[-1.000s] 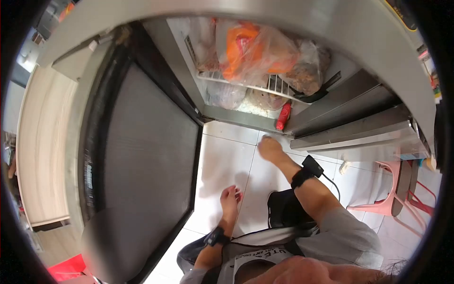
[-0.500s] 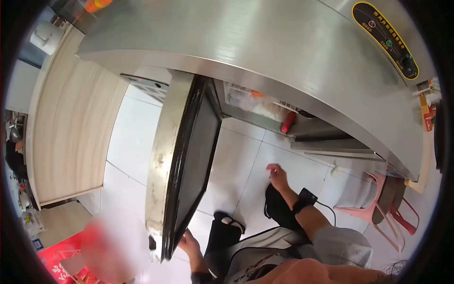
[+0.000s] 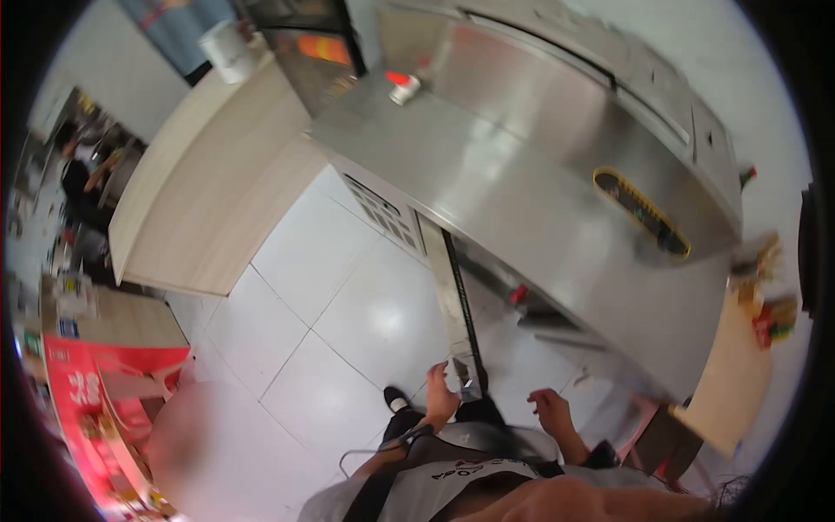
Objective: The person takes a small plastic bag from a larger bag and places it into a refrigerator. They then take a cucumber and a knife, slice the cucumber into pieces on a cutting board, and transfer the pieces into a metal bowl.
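Fridge door is at the half-open left hand, right hand half-curled.

On the left side there was a pale wooden worktop, and a white container was standing on its far end. Behind it hung a blue curtain. Farther left, a person in dark clothes was near kitchen things, too blurred to tell. Below, white characters were on a red panel. On the right, colourful packets were lying on a light wooden table.
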Action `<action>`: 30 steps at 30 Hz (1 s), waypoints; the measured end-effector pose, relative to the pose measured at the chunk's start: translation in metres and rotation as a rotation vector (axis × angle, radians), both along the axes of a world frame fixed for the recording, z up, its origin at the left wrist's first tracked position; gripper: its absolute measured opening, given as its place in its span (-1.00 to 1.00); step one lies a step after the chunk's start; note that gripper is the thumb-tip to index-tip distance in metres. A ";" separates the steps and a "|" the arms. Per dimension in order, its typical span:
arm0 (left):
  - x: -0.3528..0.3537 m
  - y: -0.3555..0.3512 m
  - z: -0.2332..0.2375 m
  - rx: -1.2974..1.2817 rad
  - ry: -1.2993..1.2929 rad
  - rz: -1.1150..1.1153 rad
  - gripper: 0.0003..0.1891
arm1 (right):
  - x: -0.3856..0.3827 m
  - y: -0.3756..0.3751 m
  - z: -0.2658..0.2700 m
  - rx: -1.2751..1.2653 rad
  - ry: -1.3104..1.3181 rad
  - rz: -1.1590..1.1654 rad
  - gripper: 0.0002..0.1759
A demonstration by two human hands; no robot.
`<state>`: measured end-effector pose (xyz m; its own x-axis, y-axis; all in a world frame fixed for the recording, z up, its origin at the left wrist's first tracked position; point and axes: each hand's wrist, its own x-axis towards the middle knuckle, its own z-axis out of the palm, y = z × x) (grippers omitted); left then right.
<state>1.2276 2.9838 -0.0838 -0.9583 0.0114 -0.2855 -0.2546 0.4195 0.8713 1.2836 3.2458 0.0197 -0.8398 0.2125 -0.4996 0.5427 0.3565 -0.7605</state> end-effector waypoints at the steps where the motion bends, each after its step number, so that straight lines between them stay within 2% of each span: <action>1: -0.004 0.027 0.005 0.008 -0.004 0.034 -0.09 | -0.001 0.013 0.022 0.068 0.031 0.011 -0.79; 2: -0.012 0.049 0.012 0.024 -0.009 0.064 -0.01 | -0.001 0.025 0.041 0.141 0.065 0.018 -0.79; 3: -0.023 0.065 0.019 -0.057 -0.061 -0.042 0.12 | 0.004 0.040 0.048 0.189 0.073 -0.008 -0.80; 4: -0.031 0.083 0.028 -0.087 0.093 -0.032 0.15 | 0.012 0.056 0.051 0.235 0.081 -0.027 -0.80; 6: -0.044 0.107 0.026 -0.095 0.142 -0.064 0.13 | 0.028 0.081 0.052 0.224 0.117 -0.162 -0.77; 7: -0.054 0.114 0.032 -0.087 0.160 -0.014 0.13 | 0.041 0.103 0.040 0.219 0.126 -0.138 -0.78; 9: -0.074 0.115 0.047 -0.086 0.168 -0.331 0.13 | 0.050 0.131 0.028 0.211 0.148 -0.086 -0.77; 10: -0.084 0.117 0.048 -0.090 0.176 -0.300 0.13 | 0.051 0.135 0.027 0.191 0.128 -0.094 -0.77; 11: -0.101 0.123 0.050 -0.076 0.167 -0.401 0.14 | 0.052 0.139 0.027 0.170 0.110 -0.104 -0.77; 12: -0.116 0.130 0.054 -0.062 0.159 -0.502 0.15 | 0.048 0.144 0.020 0.167 0.125 -0.075 -0.77; 14: -0.140 0.130 0.076 -0.057 0.143 -0.480 0.15 | 0.028 0.157 -0.017 0.045 0.129 0.005 -0.78; 15: -0.146 0.125 0.087 -0.099 0.055 -0.565 0.15 | 0.016 0.167 -0.043 -0.012 0.164 0.073 -0.76; 16: -0.149 0.118 0.091 -0.140 -0.039 -0.649 0.16 | -0.001 0.163 -0.042 -0.013 0.175 0.099 -0.76; 17: -0.149 0.104 0.095 -0.150 -0.013 -0.619 0.07 | -0.021 0.156 -0.042 -0.003 0.131 0.233 -0.75; 18: -0.147 0.087 0.090 -0.157 0.001 -0.588 0.07 | -0.044 0.144 -0.037 0.011 0.090 0.371 -0.74; 20: -0.126 0.041 0.077 -0.149 0.191 -0.558 -0.07 | -0.073 0.102 -0.003 0.033 0.175 0.438 -0.74; 22: -0.092 -0.027 0.064 -0.094 0.191 -0.417 -0.22 | -0.096 0.061 0.012 0.043 0.263 0.510 -0.73; 24: -0.044 -0.109 0.036 -0.167 0.055 -0.167 -0.32 | -0.122 0.022 0.011 0.042 0.456 0.469 -0.78; 25: -0.010 -0.156 0.030 -0.165 -0.056 0.055 -0.40 | -0.138 0.004 0.015 0.026 0.467 0.505 -0.78; 26: 0.027 -0.204 0.020 -0.106 -0.249 0.290 -0.44 | -0.153 -0.012 0.026 0.213 0.415 0.629 -0.80; 27: 0.073 -0.256 0.005 -0.161 -0.271 0.468 -0.48 | -0.160 -0.036 0.044 0.406 0.365 0.746 -0.80; 28: 0.127 -0.305 -0.035 -0.186 -0.261 0.748 -0.51 | -0.160 -0.070 0.071 0.397 0.378 0.773 -0.80; 29: 0.184 -0.351 -0.039 -0.322 -0.332 0.915 -0.63 | -0.159 -0.109 0.103 0.438 0.333 0.704 -0.78; 30: 0.236 -0.398 -0.031 -0.902 -0.641 0.413 -0.69 | -0.158 -0.144 0.119 0.478 0.286 0.630 -0.75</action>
